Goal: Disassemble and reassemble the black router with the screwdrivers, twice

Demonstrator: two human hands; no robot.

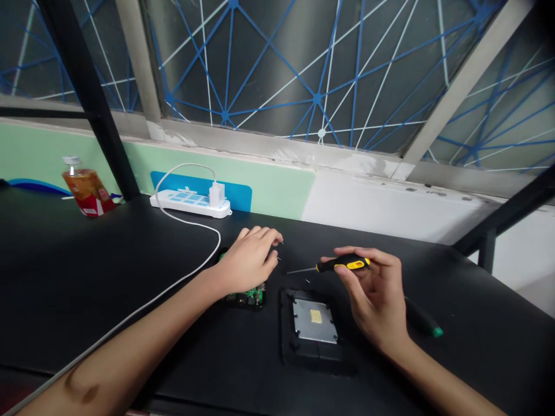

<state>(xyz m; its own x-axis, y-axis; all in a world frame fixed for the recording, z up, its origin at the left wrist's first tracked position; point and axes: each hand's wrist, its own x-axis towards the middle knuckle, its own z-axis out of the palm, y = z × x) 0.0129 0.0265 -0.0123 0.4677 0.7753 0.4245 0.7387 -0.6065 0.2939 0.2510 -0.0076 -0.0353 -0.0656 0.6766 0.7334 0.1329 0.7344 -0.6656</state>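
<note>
My right hand point(381, 294) is closed around a screwdriver point(347, 263) with a black and yellow handle. Its thin shaft points left, with the tip above the tabletop. My left hand point(249, 260) reaches over a green circuit board point(247, 297) and hides much of it. Its thumb and forefinger are apart, with tiny metal pieces, likely screws, showing at the fingertips; whether they touch the skin is unclear. A small screw point(307, 281) lies below the screwdriver shaft. Between the hands sits a black casing point(318, 349) bearing a silver metal plate point(310, 330) with a yellowish pad point(316, 316).
Beside my right hand lies a dark handle with a green end point(437, 331). A white power strip point(186, 202) stands by the wall, its charger cable point(173, 286) running past my left arm. A drink pouch point(89, 190) stands far left. Black metal posts point(91, 104) frame the table.
</note>
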